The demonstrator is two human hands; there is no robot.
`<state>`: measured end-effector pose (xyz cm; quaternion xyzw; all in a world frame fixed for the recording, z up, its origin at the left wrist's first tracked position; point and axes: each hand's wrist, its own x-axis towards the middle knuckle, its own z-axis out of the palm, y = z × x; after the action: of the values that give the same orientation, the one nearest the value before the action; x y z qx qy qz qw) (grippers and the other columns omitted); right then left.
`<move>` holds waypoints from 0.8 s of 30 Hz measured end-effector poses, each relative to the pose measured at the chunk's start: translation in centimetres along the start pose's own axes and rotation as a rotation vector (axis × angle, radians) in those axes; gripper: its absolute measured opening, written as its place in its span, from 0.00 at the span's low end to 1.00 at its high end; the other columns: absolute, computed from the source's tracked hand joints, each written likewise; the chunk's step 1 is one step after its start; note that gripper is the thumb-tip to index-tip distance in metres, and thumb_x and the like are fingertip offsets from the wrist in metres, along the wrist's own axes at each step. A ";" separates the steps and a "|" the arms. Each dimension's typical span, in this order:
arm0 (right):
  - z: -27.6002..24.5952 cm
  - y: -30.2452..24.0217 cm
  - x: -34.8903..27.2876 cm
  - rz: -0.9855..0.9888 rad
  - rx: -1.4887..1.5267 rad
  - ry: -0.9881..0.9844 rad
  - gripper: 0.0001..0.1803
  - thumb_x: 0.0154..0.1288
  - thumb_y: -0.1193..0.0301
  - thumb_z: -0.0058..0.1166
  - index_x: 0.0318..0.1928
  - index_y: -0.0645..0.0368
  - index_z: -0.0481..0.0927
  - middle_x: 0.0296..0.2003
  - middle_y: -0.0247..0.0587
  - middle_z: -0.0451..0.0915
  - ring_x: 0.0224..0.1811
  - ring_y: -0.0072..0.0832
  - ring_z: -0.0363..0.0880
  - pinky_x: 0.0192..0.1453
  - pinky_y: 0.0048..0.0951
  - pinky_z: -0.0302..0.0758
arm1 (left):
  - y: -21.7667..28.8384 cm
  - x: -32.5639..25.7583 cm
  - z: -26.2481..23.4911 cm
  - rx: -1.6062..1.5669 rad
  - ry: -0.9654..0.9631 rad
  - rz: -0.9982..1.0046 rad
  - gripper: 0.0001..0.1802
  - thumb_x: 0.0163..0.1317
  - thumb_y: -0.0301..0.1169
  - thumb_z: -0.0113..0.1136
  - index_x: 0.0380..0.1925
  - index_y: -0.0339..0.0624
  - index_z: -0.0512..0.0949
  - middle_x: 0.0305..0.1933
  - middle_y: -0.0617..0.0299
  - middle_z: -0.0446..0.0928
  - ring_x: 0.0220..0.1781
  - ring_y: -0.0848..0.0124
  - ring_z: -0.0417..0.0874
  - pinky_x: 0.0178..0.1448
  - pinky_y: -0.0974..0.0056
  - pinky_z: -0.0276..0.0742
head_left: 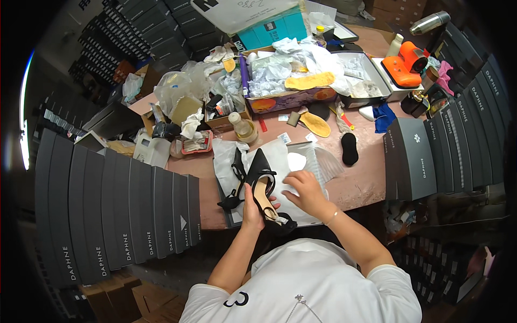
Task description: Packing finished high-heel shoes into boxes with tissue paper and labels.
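My left hand [251, 211] is closed round a black pointed-toe shoe [260, 164], a slingback with a bow and a beige insole. Its toe points away from me, over an open shoe box [230, 216] lined with white tissue paper [276, 152]. Just right of the shoe, my right hand [308, 195] hovers with bent fingers apart, and nothing shows in them. A second black shoe [232, 200] lies on the paper to the left, beside my left hand. A white rounded piece [297, 161] rests at the box's right side, beyond my right fingers.
Dark grey shoe boxes [116, 210] line up at left, and more grey boxes [414, 161] at right. Behind stand a glass bottle [240, 128] and a carton of crumpled paper [264, 102]. A yellow insole [315, 124], black pad [349, 149] and orange device [403, 67] are rightward.
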<state>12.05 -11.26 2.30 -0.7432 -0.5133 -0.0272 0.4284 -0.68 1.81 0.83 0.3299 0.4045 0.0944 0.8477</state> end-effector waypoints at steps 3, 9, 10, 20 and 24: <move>2.0 1.0 1.1 -0.129 -0.122 -0.028 0.12 0.49 0.71 0.60 0.37 0.53 0.77 0.37 0.33 0.75 0.39 0.31 0.73 0.43 0.33 0.65 | -0.4 -1.1 1.4 -0.100 -0.061 -0.135 0.37 0.67 0.64 0.33 0.52 0.43 0.72 0.43 0.59 0.76 0.33 0.66 0.79 0.37 0.60 0.82; 3.8 1.7 0.9 -0.146 -0.284 -0.019 0.06 0.50 0.70 0.55 0.31 0.52 0.75 0.32 0.33 0.73 0.36 0.29 0.72 0.41 0.31 0.64 | -1.7 -1.3 1.5 -0.339 -0.117 -0.218 0.35 0.68 0.63 0.32 0.51 0.44 0.70 0.38 0.60 0.73 0.30 0.67 0.76 0.34 0.61 0.79; 4.1 1.7 0.8 -0.127 -0.281 -0.028 0.06 0.48 0.71 0.56 0.30 0.53 0.74 0.31 0.33 0.72 0.35 0.31 0.71 0.39 0.33 0.65 | -2.2 -1.2 1.5 -0.328 -0.103 -0.206 0.34 0.68 0.63 0.32 0.50 0.44 0.71 0.37 0.60 0.74 0.30 0.67 0.76 0.33 0.61 0.79; 0.3 2.4 -0.6 0.140 -0.089 -0.079 0.18 0.55 0.70 0.62 0.47 0.60 0.77 0.44 0.48 0.78 0.47 0.45 0.75 0.51 0.40 0.71 | -1.7 0.5 -2.5 -0.119 0.108 -0.057 0.42 0.60 0.73 0.32 0.45 0.47 0.75 0.25 0.57 0.74 0.24 0.62 0.77 0.29 0.58 0.77; 4.7 -2.0 0.6 0.149 0.478 -0.332 0.18 0.69 0.58 0.43 0.46 0.58 0.74 0.34 0.53 0.73 0.43 0.53 0.72 0.63 0.65 0.55 | -2.1 -0.7 0.1 -0.109 -0.008 0.104 0.42 0.65 0.68 0.32 0.60 0.43 0.65 0.60 0.57 0.69 0.61 0.64 0.70 0.65 0.60 0.65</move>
<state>8.89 -7.53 0.85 -0.6511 -0.5122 0.2477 0.5024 -1.31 -0.15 -0.05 0.3040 0.3775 0.1589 0.8601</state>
